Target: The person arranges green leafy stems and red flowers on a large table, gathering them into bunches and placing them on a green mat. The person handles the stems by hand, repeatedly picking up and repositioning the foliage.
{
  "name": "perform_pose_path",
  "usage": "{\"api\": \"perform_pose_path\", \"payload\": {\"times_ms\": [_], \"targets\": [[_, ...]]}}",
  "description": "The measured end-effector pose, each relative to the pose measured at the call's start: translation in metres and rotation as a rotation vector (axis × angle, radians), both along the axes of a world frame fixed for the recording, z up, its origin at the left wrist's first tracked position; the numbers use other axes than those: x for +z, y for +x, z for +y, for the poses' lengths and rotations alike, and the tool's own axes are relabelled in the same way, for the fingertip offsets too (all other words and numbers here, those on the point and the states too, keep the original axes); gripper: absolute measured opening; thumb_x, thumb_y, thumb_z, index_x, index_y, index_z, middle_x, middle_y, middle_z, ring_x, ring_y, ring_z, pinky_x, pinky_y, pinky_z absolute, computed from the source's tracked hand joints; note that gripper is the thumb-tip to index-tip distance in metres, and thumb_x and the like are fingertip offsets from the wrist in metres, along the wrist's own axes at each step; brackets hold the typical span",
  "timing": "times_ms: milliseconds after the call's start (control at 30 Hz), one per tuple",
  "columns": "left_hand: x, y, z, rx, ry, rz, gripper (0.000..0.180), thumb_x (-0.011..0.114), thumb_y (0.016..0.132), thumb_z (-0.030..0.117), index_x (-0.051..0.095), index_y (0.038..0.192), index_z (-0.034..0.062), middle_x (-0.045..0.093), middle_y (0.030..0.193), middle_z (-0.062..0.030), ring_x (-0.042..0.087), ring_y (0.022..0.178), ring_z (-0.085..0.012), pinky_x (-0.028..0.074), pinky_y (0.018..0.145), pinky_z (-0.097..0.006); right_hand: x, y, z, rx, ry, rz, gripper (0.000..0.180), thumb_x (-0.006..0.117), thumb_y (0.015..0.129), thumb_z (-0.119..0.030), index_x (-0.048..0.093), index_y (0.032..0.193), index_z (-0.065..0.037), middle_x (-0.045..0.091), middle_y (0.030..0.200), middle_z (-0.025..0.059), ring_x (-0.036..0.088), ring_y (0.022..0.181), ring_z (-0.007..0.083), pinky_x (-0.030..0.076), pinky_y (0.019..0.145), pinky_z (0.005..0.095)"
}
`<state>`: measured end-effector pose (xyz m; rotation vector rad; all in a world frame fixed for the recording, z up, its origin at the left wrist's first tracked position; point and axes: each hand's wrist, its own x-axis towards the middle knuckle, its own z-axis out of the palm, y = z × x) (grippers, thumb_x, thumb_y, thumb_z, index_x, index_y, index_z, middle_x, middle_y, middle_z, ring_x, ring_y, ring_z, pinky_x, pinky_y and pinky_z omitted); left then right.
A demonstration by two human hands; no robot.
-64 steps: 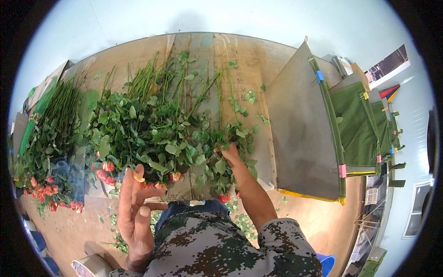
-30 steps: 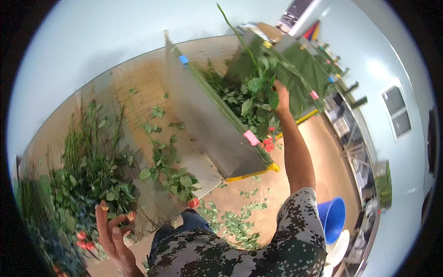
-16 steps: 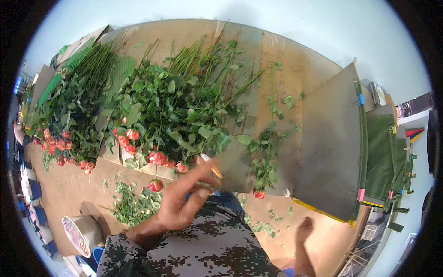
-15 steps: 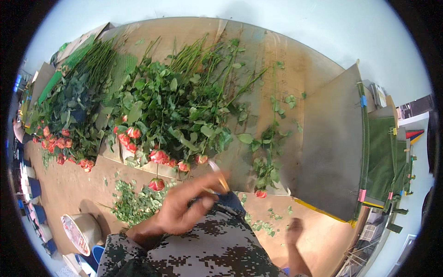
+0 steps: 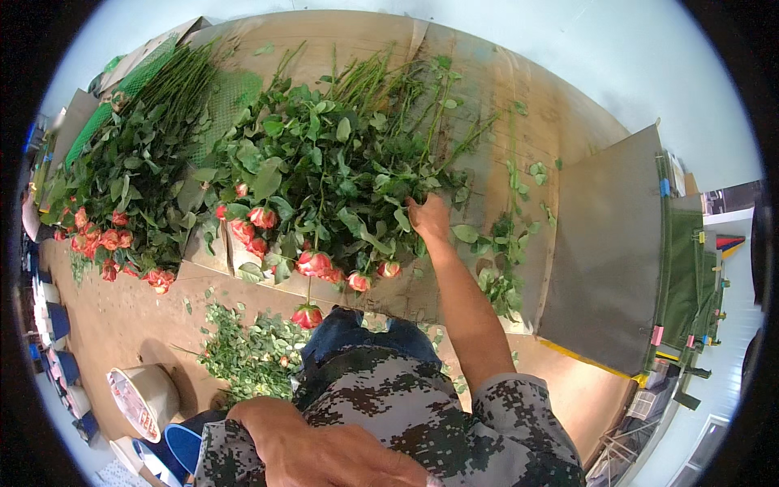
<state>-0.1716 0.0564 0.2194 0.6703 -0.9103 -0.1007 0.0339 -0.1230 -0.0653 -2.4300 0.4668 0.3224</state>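
Right hand [image 5: 430, 217] sits at leaves on the right side of the middle rose pile [image 5: 324, 166] on the bench [image 5: 535, 122], grip unclear; left hand [image 5: 337, 456] before camouflage shirt [image 5: 381, 398], hold indiscernible.

The place looks like a flower-sorting workshop. Cut, long-stemmed roses [image 5: 324, 170] lie heaped across a broad worktable [image 5: 535, 114], beside green netting [image 5: 235, 93], with a grey partition panel [image 5: 608, 252] and green cloth dividers [image 5: 683, 276] standing at its right. Leaf trimmings [image 5: 251, 349] litter the brown floor [image 5: 146, 325]; a pale bucket [image 5: 165, 399] and blue and white containers [image 5: 58, 321] stand at left.
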Motion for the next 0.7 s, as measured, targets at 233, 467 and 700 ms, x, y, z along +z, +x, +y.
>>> {"api": "perform_pose_path", "payload": {"times_ms": [233, 467, 700], "targets": [[-0.008, 0.028, 0.06, -0.638, 0.656, -0.057, 0.048, 0.051, 0.092, 0.006, 0.037, 0.137, -0.0017, 0.055, 0.123, -0.0246, 0.063, 0.099, -0.0331, 0.052, 0.084, -0.043, 0.036, -0.016, 0.014, -0.076, 0.067, 0.0, 0.054, 0.055, 0.091, -0.033, 0.044, 0.133, -0.002, 0.064, 0.099, 0.0175, 0.063, 0.078, 0.0346, 0.051, 0.067, 0.0502], [-0.136, 0.075, 0.01, 0.61, 1.065, 0.438, 0.051, 0.055, 0.09, 0.014, 0.037, 0.135, -0.0012, 0.06, 0.114, -0.0208, 0.062, 0.097, -0.0262, 0.05, 0.082, -0.035, -0.018, -0.034, -0.051, 0.001, 0.696, -0.64, 0.028, 0.052, 0.093, -0.028, 0.061, 0.102, -0.003, 0.06, 0.076, 0.0154, 0.057, 0.063, 0.0366, 0.043, 0.057, 0.048], [-0.19, 0.093, -0.013, 0.597, 1.308, 0.439, 0.043, 0.06, 0.084, 0.015, 0.048, 0.124, 0.0006, 0.06, 0.102, -0.0289, 0.059, 0.096, -0.0433, 0.047, 0.081, -0.044, 0.147, -0.063, 0.05, 0.28, 0.075, -0.537, 0.032, 0.051, 0.093, -0.027, 0.064, 0.081, -0.001, 0.06, 0.075, 0.0197, 0.055, 0.064, 0.0389, 0.042, 0.058, 0.0462]]}}
